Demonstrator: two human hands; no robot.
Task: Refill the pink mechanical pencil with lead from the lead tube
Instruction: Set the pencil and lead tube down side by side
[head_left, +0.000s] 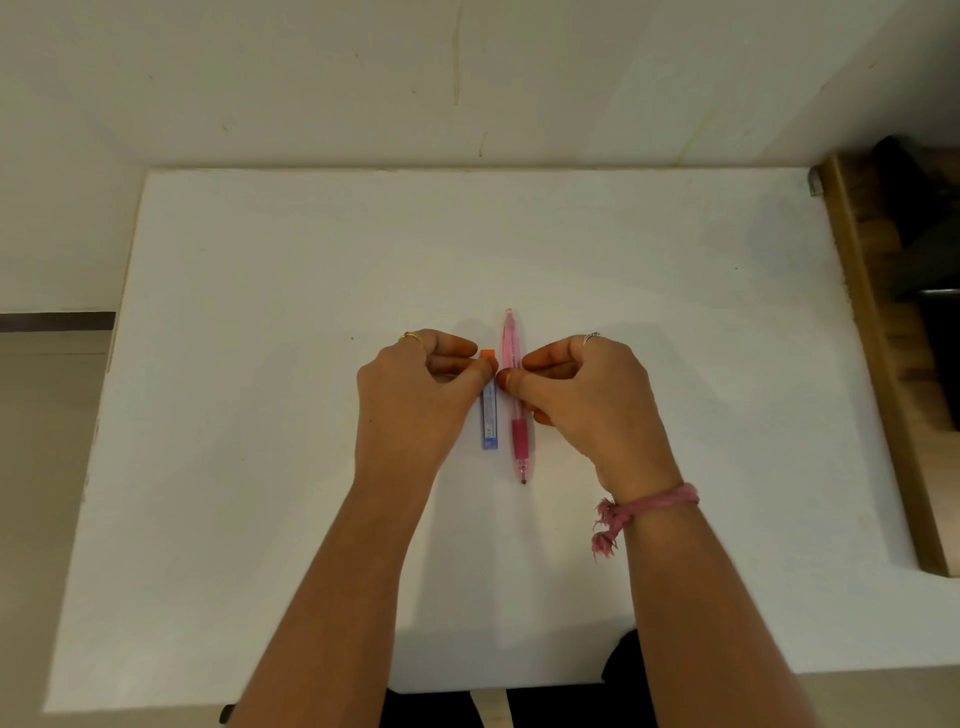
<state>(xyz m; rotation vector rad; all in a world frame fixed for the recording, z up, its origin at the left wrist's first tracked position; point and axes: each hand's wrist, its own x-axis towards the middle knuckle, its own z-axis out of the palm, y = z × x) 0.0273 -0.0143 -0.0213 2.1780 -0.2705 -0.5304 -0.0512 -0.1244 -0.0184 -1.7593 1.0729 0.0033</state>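
The pink mechanical pencil lies in the middle of the white table, tip toward me and cap end away. Just left of it, parallel, lies the blue lead tube with its orange cap at the far end. My left hand comes from the left, thumb and fingertips pinching the tube just below the cap. My right hand comes from the right, thumb and fingers closed around the middle of the pencil barrel. Both things still rest on the table.
A wooden ledge with dark objects runs along the table's right edge. The wall stands right behind the table's far edge. A pink thread band is tied on my right wrist.
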